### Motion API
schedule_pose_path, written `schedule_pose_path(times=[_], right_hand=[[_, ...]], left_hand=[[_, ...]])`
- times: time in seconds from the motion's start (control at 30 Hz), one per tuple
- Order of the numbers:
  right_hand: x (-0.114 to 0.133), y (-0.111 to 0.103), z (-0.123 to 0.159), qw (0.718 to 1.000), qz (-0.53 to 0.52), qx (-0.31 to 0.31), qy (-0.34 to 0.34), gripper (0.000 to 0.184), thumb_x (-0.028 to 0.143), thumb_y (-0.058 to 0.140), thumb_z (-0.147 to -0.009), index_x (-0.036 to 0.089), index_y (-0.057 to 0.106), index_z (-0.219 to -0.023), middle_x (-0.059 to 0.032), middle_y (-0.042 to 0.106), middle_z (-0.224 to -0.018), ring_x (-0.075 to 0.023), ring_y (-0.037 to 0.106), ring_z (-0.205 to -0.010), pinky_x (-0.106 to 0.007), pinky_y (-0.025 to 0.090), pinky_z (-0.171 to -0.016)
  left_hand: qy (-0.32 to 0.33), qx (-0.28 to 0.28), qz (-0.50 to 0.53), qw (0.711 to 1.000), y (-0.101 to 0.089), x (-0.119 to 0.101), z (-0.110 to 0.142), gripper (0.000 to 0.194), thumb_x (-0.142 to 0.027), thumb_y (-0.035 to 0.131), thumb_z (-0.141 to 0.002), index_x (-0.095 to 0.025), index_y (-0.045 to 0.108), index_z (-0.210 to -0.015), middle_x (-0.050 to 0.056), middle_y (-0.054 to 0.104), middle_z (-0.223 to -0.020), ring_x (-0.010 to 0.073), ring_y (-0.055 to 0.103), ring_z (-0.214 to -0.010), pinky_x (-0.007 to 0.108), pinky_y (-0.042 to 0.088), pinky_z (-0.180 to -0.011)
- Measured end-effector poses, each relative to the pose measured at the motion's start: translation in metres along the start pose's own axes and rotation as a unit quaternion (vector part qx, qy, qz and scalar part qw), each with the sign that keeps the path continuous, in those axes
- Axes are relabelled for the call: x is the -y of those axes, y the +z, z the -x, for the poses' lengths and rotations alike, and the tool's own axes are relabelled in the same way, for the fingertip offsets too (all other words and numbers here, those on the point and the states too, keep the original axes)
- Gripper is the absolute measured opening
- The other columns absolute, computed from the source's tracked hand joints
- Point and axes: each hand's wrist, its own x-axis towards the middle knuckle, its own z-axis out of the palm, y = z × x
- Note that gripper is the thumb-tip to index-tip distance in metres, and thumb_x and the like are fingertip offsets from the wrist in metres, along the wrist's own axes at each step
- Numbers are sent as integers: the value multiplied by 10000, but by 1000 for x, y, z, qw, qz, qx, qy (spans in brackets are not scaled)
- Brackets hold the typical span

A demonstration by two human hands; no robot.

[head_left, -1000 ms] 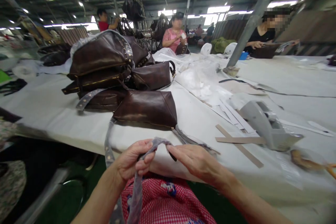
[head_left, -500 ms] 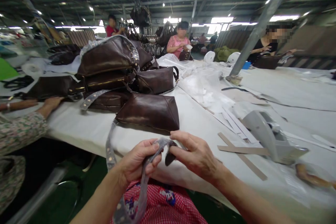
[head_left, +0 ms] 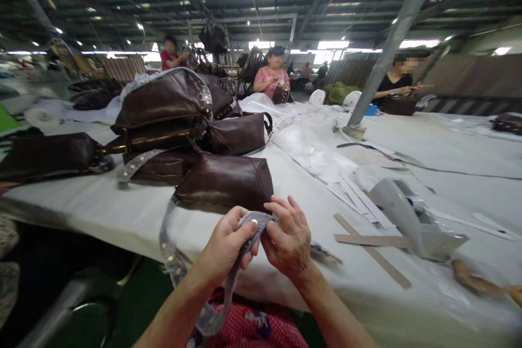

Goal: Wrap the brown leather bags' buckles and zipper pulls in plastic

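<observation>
My left hand (head_left: pixel 224 247) pinches a studded bag strap (head_left: pixel 232 283) wrapped in thin clear plastic. Opposite it, my right hand (head_left: pixel 289 239) has thumb and index finger closed on the strap's end, its other fingers raised; the tip is hidden behind them. From there the strap hangs in a loop over my lap and runs up to the left side of a dark brown leather handbag (head_left: pixel 228 179). That bag lies on the table just beyond my hands.
More brown bags (head_left: pixel 163 98) are piled behind and to the left. A grey tape dispenser (head_left: pixel 411 217) and crossed tan strips (head_left: pixel 371 242) lie to the right. Plastic sheeting (head_left: pixel 305 130) covers the middle of the white table (head_left: pixel 134 217). A metal post (head_left: pixel 377 49) rises there; several people work beyond.
My right hand has drawn in closer to my left, and the dark strap end between them is now covered. At the left, a co-worker's arm has mostly left view and a bag there has shifted left.
</observation>
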Motion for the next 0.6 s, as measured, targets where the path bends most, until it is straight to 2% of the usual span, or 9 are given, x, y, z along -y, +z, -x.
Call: schedule_pose_path(times=[0.17,0.3,0.37,0.43,0.5,0.6], right_hand=[[6,10,5,988,-70,-61,125,139,167,488,-852,204,608,-790,-83,613,-1124,-284,534,-1189,-586,277,-1116],[15,19,13,961,-165,-52,214,172,173,484,-854,199,620,-752,-88,618,-1167,-279,516,-1209,-562,259,-1131],[20,22,17,942,-207,-43,262,176,174,483,-855,200,642,-785,-94,618,-1209,-273,509,-1225,-539,275,-1128],[24,23,21,918,-245,-36,310,184,186,489,-861,203,670,-835,-97,622,-1235,-266,522,-1219,-511,322,-1105],[27,25,25,899,-278,-25,338,185,212,511,-866,209,696,-861,-95,645,-1220,-265,548,-1195,-488,368,-1071],[31,29,31,883,-312,-11,350,186,254,549,-862,218,728,-899,-92,690,-1152,-271,574,-1169,-486,381,-1058]], left_hand=[[41,-10,7,999,10,10,0,376,-510,610,-825,-197,433,-932,-76,553,-502,55,424,-321,136,275,-340],[10,24,27,999,3,28,-2,423,-545,574,-842,-198,410,-1022,-58,575,-501,87,464,-332,151,293,-346],[0,30,19,999,-3,37,-1,424,-536,565,-853,-194,419,-1057,-53,579,-518,106,501,-372,174,352,-379],[20,20,9,1000,-9,45,-1,418,-518,581,-849,-190,453,-1073,-39,602,-605,120,558,-478,213,446,-478],[55,0,-17,998,-15,53,-2,391,-497,590,-851,-185,502,-1069,-3,635,-782,140,611,-683,246,501,-654],[85,-6,-90,992,-20,61,-3,350,-472,543,-885,-177,535,-1074,39,626,-996,178,587,-929,284,470,-860]])
